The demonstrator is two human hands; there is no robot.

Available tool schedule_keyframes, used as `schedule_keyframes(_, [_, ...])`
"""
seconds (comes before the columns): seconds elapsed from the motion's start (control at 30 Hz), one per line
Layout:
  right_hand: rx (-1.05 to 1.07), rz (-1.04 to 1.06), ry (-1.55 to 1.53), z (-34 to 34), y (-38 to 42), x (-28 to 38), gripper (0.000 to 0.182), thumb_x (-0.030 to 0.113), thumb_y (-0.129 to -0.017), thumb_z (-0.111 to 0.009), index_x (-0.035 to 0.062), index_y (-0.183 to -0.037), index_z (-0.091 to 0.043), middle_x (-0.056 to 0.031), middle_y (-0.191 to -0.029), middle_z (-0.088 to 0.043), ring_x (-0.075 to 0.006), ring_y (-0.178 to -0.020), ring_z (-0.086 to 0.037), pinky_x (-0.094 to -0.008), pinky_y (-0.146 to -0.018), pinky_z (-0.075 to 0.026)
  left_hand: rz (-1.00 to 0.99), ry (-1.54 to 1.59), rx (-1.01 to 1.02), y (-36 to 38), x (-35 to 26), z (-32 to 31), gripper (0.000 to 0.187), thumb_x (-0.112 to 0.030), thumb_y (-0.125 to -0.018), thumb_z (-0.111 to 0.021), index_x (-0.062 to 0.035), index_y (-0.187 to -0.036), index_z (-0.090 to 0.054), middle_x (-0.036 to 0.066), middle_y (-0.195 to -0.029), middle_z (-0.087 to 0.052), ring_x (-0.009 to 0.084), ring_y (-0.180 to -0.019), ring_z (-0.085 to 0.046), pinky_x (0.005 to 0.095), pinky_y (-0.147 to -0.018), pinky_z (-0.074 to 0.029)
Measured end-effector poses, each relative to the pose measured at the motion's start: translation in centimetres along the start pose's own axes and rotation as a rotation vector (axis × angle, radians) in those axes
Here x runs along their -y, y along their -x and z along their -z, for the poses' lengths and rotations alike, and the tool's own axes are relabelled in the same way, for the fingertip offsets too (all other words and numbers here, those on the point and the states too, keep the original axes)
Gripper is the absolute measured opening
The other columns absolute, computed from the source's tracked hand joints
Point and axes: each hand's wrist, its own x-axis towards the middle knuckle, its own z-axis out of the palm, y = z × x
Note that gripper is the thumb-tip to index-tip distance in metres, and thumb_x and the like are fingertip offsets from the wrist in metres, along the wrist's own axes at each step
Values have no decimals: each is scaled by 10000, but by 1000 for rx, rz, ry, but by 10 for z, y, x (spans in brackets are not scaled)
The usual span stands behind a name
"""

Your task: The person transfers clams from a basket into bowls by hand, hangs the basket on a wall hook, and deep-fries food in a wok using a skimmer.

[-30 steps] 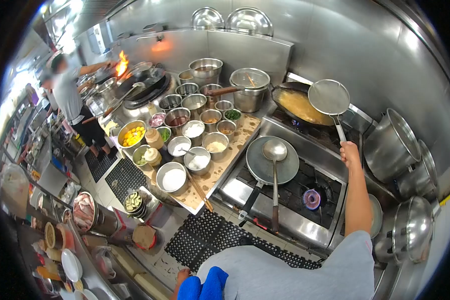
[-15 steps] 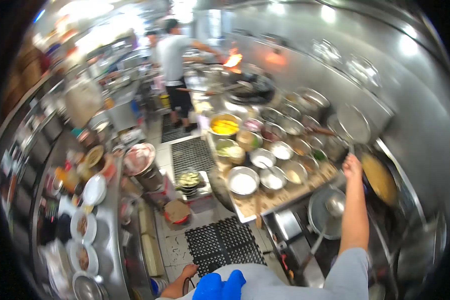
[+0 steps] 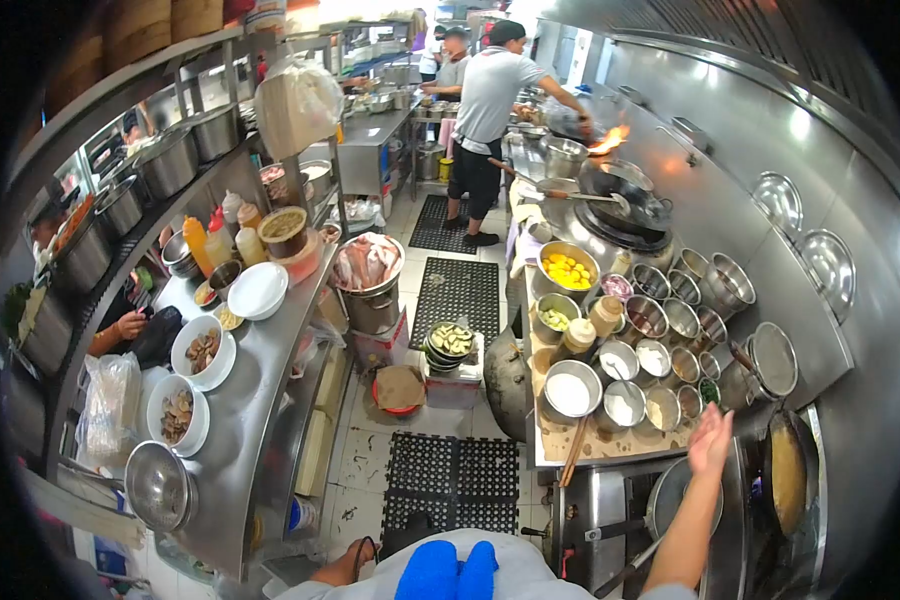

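Change: since the earlier frames the view has swung left down the kitchen aisle, and the right hand (image 3: 711, 438) has let go of the strainer handle it held over the wok.
Right grip: fingers spread wide, holding nothing, raised above the near corner of the condiment board (image 3: 610, 442).
Left grip: left hand (image 3: 362, 548) low at the bottom edge, near the person's waist; whether it is open or closed cannot be told.
Nearest things: bowl of white powder (image 3: 570, 390) and small steel bowls on the board just left of the right hand; wok of yellow liquid (image 3: 787, 478) just to its right; lidded pan (image 3: 676, 500) on the stove below it.
Surface: long steel worktop (image 3: 260, 380) on the left carries plates, bowls of food and sauce bottles.
Room: narrow commercial kitchen, tiled floor with black rubber mats (image 3: 452, 480).
Around: a co-worker (image 3: 488, 110) stands far down the aisle at a flaming wok (image 3: 625, 190).
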Motion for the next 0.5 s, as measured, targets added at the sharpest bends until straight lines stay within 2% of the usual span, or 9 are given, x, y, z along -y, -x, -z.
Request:
schedule_keyframes(0.07, [-42, -125, 31, -47, 61, -48, 260, 315, -940, -506, 94, -1068, -557, 46, -836, -599, -32, -712, -575, -160, -546, -488, -35, -39, -17, -6, 6, 9, 355, -311, -825, -505, -23, -948, -672, 159, -1010, -645, 306, -943, -602, 414, -791, -484])
schedule_keyframes(0.1, [-222, -131, 31, -82, 89, -75, 240, 299, -938, -511, 96, -1060, -554, 38, -847, -610, -44, -729, -579, -153, -520, -478, -70, -90, -38, -12, 8, 14, 354, -305, -824, -503, -20, -951, -671, 160, -1021, -642, 311, -950, -600, 419, -795, -486])
schedule_keyframes(0.2, [-52, -464, 177, -136, 156, -157, 279, 275, -940, -488, 37, -1079, -531, -60, -751, -621, -134, -516, -562, -251, -393, -439, -171, -213, -111, -39, 0, 33, 353, -289, -823, -498, -12, -959, -668, 163, -1051, -635, 325, -973, -594, 432, -804, -492])
schedule_keyframes(0.23, [107, -590, 319, -115, 166, -191, 304, 258, -932, -500, 13, -1112, -514, -89, -747, -619, -147, -529, -570, -249, -420, -445, -180, -211, -143, -46, -9, 47, 352, -283, -822, -496, -9, -962, -667, 163, -1062, -633, 329, -980, -592, 437, -807, -495])
schedule_keyframes(0.3, [261, -699, 572, -142, 207, -232, 324, 200, -919, -520, -19, -1157, -511, -111, -766, -632, -130, -542, -557, -232, -491, -446, -153, -122, -202, -54, -35, 85, 352, -272, -821, -493, -3, -967, -665, 165, -1082, -628, 338, -996, -588, 445, -813, -499])
schedule_keyframes(0.33, [414, -754, 728, -126, 213, -256, 312, 172, -916, -517, -12, -1167, -513, -99, -795, -637, -108, -552, -540, -225, -492, -424, -225, -155, -291, -100, -30, 79, 352, -282, -824, -478, -8, -896, -688, 169, -999, -653, 340, -913, -619, 451, -797, -497])
schedule_keyframes(0.37, [384, -767, 909, -103, 217, -283, 309, 163, -911, -520, -7, -1170, -519, -86, -801, -635, -93, -569, -530, -217, -494, -407, 42, 166, -138, -55, -74, 134, 348, -279, -813, -482, -8, -864, -695, 172, -962, -660, 341, -859, -634, 450, -787, -491])
schedule_keyframes(0.47, [276, -831, 904, -107, 229, -298, 308, 154, -902, -540, -10, -1162, -529, -82, -792, -633, -95, -583, -532, -222, -497, -411, -115, -63, -181, -105, -87, 143, 358, -277, -820, -481, 5, -913, -682, 184, -960, -656, 330, -890, -629, 444, -798, -488])
schedule_keyframes(0.5, [256, -775, 1030, -103, 232, -300, 306, 143, -898, -547, -11, -1162, -530, -85, -792, -634, -101, -590, -540, -227, -500, -418, -153, -116, -182, -110, -92, 146, 363, -279, -824, -478, 7, -920, -679, 188, -957, -656, 329, -898, -627, 442, -804, -488])
